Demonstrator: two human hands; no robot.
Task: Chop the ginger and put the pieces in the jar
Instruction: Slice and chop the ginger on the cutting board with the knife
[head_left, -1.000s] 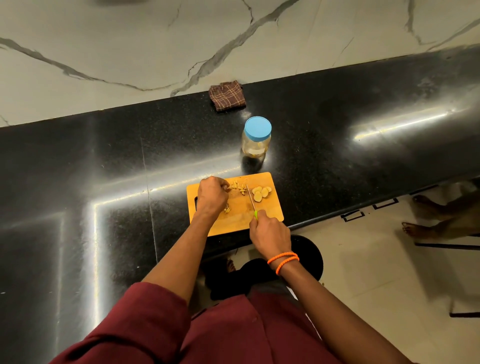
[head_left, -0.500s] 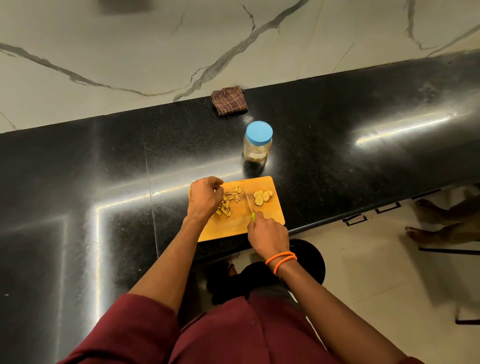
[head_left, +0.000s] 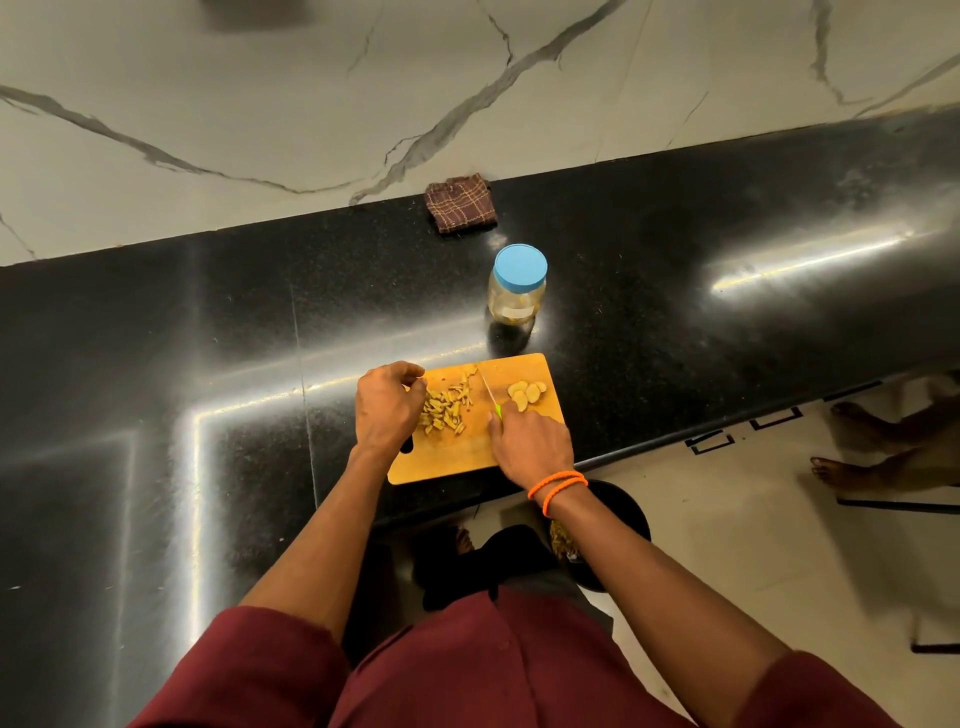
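The big black bench (head_left: 156, 415) runs across the whole view, with a pale marble wall (head_left: 260, 104) behind it. A person in a dark red shirt leans over it. Near the front edge of the bench lies a wooden chopping board (head_left: 457, 462).

On the board the ginger is in two lots. On the left is a heap of thin chopped strips (head_left: 447, 408). On the right are a few round slices (head_left: 524, 392) – these look not yet cut small. So the chopping seems partly done, and no pieces are on their way to the jar. The jar (head_left: 517, 291) stands on the bench just past the far edge of the board, and its blue lid (head_left: 520, 265) is on. Something pale sits low inside it, but it is too small to tell what.

The left hand (head_left: 387, 410) rests at the left side of the strips, with its fingers curled; whether they pinch a strip cannot be told. The right hand (head_left: 530, 441) has its fingers wrapped round a small knife (head_left: 491, 397), whose blade lies between the two lots.

A folded checked cloth (head_left: 460, 210) lies by the wall, well away. The closed lid stands in the way – it likely has to come off before any ginger goes in.
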